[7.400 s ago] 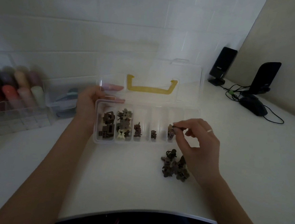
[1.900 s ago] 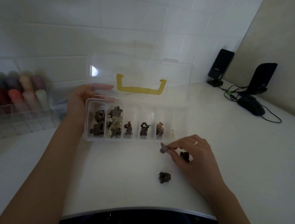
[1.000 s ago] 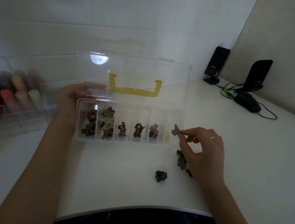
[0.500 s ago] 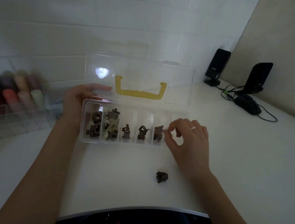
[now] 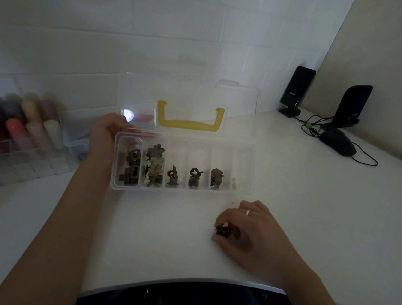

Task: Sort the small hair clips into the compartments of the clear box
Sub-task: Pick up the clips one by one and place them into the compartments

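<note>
The clear box (image 5: 244, 194) stands open on the white table, its lid with a yellow handle (image 5: 189, 125) tilted up behind. Small dark and cream hair clips lie in its compartments, with several in the left ones (image 5: 154, 165) and a tiny pale one at the far right (image 5: 234, 182). My left hand (image 5: 105, 135) grips the box's back left corner. My right hand (image 5: 244, 230) rests on the table in front of the box, fingers pinched around a dark hair clip (image 5: 222, 231). A second brownish clip (image 5: 236, 232) shows under the palm.
A clear organiser with coloured rolls (image 5: 17, 125) stands at the left by the wall. Two black speakers (image 5: 296, 90) and a black mouse (image 5: 337, 144) with cables sit at the back right. The table's curved front edge (image 5: 185, 281) runs close to my body.
My right hand has left the box's right compartments and dropped back to the table, where it now closes on the dark clip that lay alone there. The left hand stays on the box.
</note>
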`<action>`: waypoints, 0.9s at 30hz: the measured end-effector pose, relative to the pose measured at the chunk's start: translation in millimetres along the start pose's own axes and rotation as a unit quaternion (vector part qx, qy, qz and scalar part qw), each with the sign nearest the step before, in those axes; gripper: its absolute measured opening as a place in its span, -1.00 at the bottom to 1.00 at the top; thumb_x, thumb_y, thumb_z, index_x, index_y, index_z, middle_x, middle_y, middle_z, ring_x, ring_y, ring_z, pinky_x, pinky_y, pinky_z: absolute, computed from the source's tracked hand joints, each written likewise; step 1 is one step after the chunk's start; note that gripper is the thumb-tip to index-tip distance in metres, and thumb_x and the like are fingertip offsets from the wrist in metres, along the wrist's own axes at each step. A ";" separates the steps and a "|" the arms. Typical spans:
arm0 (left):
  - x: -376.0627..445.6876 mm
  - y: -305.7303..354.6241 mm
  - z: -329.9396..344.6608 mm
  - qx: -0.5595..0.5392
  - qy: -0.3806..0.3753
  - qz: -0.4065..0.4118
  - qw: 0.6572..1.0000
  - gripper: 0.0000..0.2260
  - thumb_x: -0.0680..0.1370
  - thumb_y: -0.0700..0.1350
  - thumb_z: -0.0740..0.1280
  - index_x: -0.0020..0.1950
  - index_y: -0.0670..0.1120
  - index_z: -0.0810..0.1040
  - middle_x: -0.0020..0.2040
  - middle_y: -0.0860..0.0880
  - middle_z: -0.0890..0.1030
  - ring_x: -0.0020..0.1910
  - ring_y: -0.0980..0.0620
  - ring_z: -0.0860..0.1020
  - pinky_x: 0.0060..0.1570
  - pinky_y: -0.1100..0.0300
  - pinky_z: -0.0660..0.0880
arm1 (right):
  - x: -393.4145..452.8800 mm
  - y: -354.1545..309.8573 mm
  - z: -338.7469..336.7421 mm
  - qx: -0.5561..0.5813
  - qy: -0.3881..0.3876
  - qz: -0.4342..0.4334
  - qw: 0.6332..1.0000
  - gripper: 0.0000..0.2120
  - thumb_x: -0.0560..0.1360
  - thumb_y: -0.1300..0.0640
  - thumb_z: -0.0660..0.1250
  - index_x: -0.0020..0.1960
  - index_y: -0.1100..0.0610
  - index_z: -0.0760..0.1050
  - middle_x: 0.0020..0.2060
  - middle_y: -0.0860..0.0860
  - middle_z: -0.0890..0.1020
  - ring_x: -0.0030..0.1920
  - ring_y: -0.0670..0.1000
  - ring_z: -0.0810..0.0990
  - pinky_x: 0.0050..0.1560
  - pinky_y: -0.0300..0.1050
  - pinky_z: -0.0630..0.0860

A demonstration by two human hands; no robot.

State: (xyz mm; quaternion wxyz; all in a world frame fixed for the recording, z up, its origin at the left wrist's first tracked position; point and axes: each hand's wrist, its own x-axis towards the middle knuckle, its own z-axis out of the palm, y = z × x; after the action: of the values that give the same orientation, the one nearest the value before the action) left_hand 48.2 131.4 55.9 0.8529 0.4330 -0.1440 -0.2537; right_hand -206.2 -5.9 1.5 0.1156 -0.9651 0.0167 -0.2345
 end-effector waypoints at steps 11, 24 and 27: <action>-14.5 1.6 14.2 0.063 -0.022 -0.014 0.998 -0.82 0.10 -0.09 0.23 -0.56 -0.06 0.62 -0.52 0.06 0.58 -0.51 0.10 0.52 -0.37 0.28 0.45 | 6.2 -0.4 -0.4 0.049 0.124 0.033 0.991 -0.92 0.42 0.07 0.30 -0.09 0.01 0.46 -0.21 -0.21 0.54 -0.19 -0.18 0.43 -0.10 -0.10 0.43; -4.7 -0.9 4.6 0.054 -0.044 -0.020 0.997 -0.71 -0.11 -0.01 0.39 -0.45 -0.06 0.67 -0.48 0.02 0.60 -0.38 0.04 0.45 -0.23 0.17 0.30 | 52.0 46.3 -14.8 0.105 0.303 0.141 0.937 -0.67 0.42 0.29 0.38 -0.01 -0.05 0.34 -0.08 -0.23 0.53 -0.09 -0.06 0.52 -0.08 -0.35 0.36; 2.1 -3.4 -1.3 0.038 -0.047 -0.023 0.998 -0.54 -0.23 0.03 0.50 -0.38 -0.08 0.69 -0.43 -0.01 0.61 -0.32 0.01 0.39 -0.24 0.17 0.27 | 45.8 49.6 -11.9 0.093 0.301 0.139 0.939 -0.69 0.43 0.29 0.41 -0.01 -0.02 0.38 -0.07 -0.19 0.56 -0.09 -0.08 0.52 -0.11 -0.34 0.39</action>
State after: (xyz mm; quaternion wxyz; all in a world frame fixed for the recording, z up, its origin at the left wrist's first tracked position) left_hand 49.5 129.4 52.4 0.8218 0.4560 -0.1839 -0.2880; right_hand -169.7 -60.6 20.9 0.2258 -0.8225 0.1633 -0.4958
